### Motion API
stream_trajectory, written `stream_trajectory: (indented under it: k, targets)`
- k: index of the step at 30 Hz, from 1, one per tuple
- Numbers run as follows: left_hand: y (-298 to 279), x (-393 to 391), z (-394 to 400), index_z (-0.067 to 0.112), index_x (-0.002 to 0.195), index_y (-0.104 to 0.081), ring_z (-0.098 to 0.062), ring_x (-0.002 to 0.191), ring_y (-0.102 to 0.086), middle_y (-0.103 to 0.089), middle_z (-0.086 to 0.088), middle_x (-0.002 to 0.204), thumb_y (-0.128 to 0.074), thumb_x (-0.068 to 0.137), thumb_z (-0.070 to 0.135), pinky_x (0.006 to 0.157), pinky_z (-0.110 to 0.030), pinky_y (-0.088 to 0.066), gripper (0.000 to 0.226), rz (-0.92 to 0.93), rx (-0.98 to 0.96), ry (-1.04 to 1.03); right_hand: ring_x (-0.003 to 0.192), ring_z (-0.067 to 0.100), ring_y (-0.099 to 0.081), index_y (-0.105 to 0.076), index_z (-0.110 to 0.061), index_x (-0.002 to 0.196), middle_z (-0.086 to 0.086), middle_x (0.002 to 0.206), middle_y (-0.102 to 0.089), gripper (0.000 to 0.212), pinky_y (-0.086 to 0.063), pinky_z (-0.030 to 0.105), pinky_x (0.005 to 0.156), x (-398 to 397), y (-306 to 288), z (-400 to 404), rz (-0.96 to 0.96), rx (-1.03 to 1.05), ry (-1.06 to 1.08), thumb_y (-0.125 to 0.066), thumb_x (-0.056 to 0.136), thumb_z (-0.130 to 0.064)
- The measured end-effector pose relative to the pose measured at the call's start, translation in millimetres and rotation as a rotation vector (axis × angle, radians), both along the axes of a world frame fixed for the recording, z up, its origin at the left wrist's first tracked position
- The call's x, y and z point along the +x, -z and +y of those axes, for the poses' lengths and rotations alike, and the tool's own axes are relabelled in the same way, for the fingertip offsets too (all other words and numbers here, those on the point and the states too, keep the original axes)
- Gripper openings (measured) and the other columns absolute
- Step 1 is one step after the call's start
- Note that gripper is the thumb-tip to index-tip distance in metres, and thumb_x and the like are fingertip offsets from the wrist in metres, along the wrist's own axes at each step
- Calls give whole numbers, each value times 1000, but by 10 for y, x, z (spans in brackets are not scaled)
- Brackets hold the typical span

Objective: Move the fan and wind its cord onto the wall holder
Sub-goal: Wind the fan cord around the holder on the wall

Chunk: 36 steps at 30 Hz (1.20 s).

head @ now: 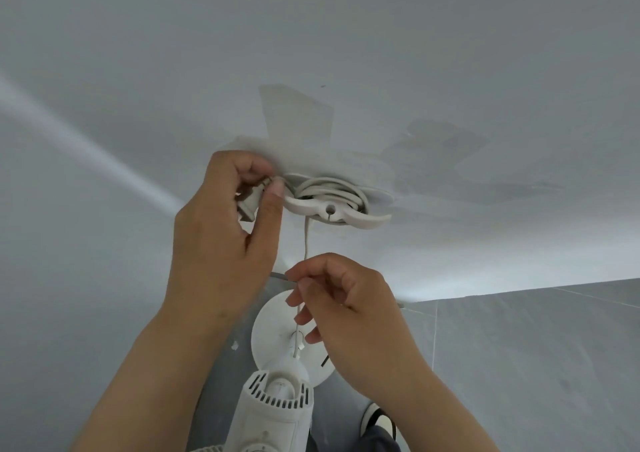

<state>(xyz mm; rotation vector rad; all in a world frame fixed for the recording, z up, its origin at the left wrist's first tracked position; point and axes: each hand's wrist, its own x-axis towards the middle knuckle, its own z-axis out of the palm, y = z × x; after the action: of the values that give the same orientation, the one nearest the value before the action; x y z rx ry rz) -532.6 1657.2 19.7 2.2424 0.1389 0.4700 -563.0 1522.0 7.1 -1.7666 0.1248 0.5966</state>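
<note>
At the wall holder [337, 209], cord [329, 191] coiled
Our left hand [225, 229] pinches the plug [250, 205]; right hand [349, 299] fingers loosely pinch the cord above the fan [277, 399]; we read no writing

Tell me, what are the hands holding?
Left hand pinches the cord's plug beside the wall holder; right hand pinches the hanging cord.

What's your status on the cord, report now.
Left hand pinching plug at wall holder. Right hand gripping cord below. Coils wound. Nothing blocking.
</note>
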Motion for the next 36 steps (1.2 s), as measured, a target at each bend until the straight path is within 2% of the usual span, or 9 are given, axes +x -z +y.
stream_trajectory:
  k: [4, 8, 11, 14, 18, 22, 26, 29, 36]
  targets:
    - [-21, -9, -10, 7, 92, -65, -10, 72, -58, -69, -2, 83, -68, 90, 15, 62, -23, -47, 9, -256, 294, -6, 68, 10, -67, -69, -31, 85, -11, 76, -72, 27, -60, 39, 72, -30, 29, 9, 23, -22, -10, -51, 92, -12]
    - [-8, -101, -141, 0, 86, -71, -13, 70, -60, -72, -6, 79, -73, 86, 13, 66, -17, -47, 12, -387, 342, -20, 65, 6, -66, -69, -28, 85, -11, 73, -71, 26, -60, 39, 71, -37, 46, 22, 45, -32, -10, -50, 91, -11]
    - [107, -220, -179, -1, 90, -71, -16, 85, -66, -71, -7, 100, -73, 81, 12, 78, -20, -52, 16, -361, 265, 19, 65, 15, -66, -68, -24, 79, -3, 71, -71, 25, -58, 46, 70, -35, 50, 13, 36, -20, -1, -50, 87, -9]
    - [289, -388, -207, 0, 94, -71, -21, 99, -64, -62, -12, 124, -69, 80, 14, 77, -30, -54, 20, -263, 179, 37, 70, 29, -67, -68, -21, 80, 7, 76, -71, 22, -57, 50, 67, -42, 67, -8, 23, 6, 15, -52, 87, -7]
    - [414, -520, -209, 10, 123, -58, -11, 123, -54, -47, -12, 145, -62, 81, 12, 86, -31, -53, 43, -181, 83, 91, 74, 23, -69, -70, -23, 83, -2, 74, -72, 23, -60, 41, 70, -45, 99, -41, 55, 15, 27, -54, 90, -9]
    - [384, -534, -201, 19, 138, -44, -21, 126, -55, -48, -13, 145, -59, 83, 12, 97, -26, -49, 57, -193, -62, 74, 68, 11, -68, -70, -25, 86, -3, 77, -73, 21, -58, 28, 67, -42, 137, -55, 87, 6, 30, -54, 91, -12]
    - [327, -492, -139, 17, 138, -43, -17, 125, -55, -51, 16, 138, -59, 82, 17, 99, -45, -50, 57, -135, -273, -31, 65, 5, -66, -69, -28, 87, -6, 76, -73, 23, -57, 23, 67, -44, 168, -49, 97, -10, 19, -53, 91, -12]
    - [297, -439, -82, 32, 131, -46, -17, 123, -57, -55, 16, 132, -59, 81, 17, 101, -42, -49, 54, -116, -324, -58, 64, 3, -66, -69, -29, 88, -7, 76, -72, 23, -55, 22, 66, -46, 195, -56, 94, -25, 15, -53, 92, -13]
    - [292, -397, 24, 36, 126, -51, -12, 119, -59, -58, 20, 125, -61, 81, 9, 99, -35, -50, 54, -60, -308, -130, 62, 3, -64, -70, -26, 87, -7, 74, -72, 22, -55, 23, 64, -34, 231, -99, 113, -13, 56, -54, 91, -12]
